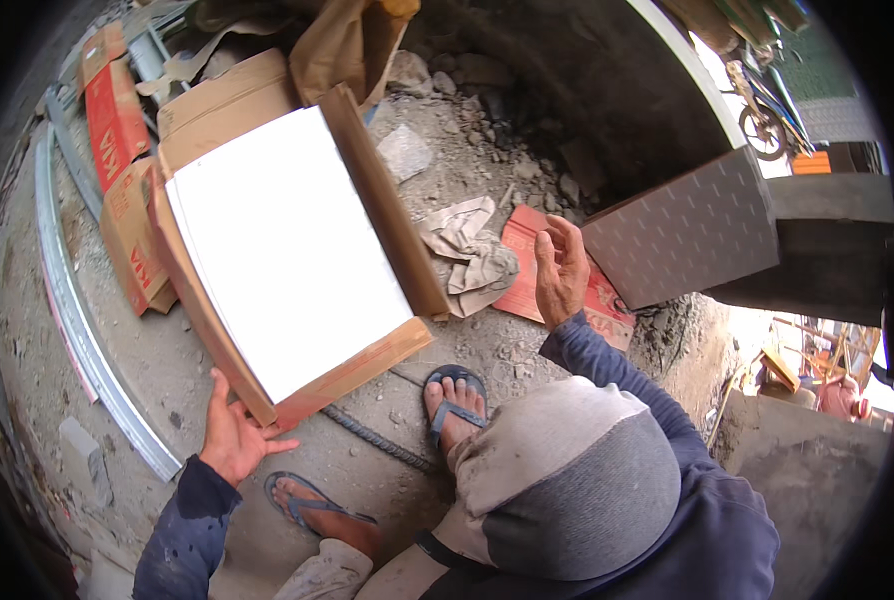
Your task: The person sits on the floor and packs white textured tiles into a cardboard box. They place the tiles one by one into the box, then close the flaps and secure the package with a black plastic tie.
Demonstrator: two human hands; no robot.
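An opened cardboard carton (352, 358) lies on the ground at the left, its flaps folded back. In it is a flat, bright white rectangular slab (292, 250), perhaps a tile, with thin edge lines hinting at more than one layer. My left hand (235, 435) is at the carton's near left corner, fingers spread, seemingly touching the cardboard. Held up to the right of the carton, my right hand (563, 272) has loosely bent fingers set apart, and nothing shows in it. Below that hand lies a flattened red cardboard piece (527, 262), beside crumpled brownish paper (472, 255).
A grey panel with small light dashes (682, 235) leans at the right. Metal channels (92, 340) and red-brown cartons (132, 225) lie at the left. Rubble (457, 120) covers the far ground. A ribbed bar (382, 438) lies near the sandalled feet (457, 400). A grey cap (577, 480) fills the lower middle.
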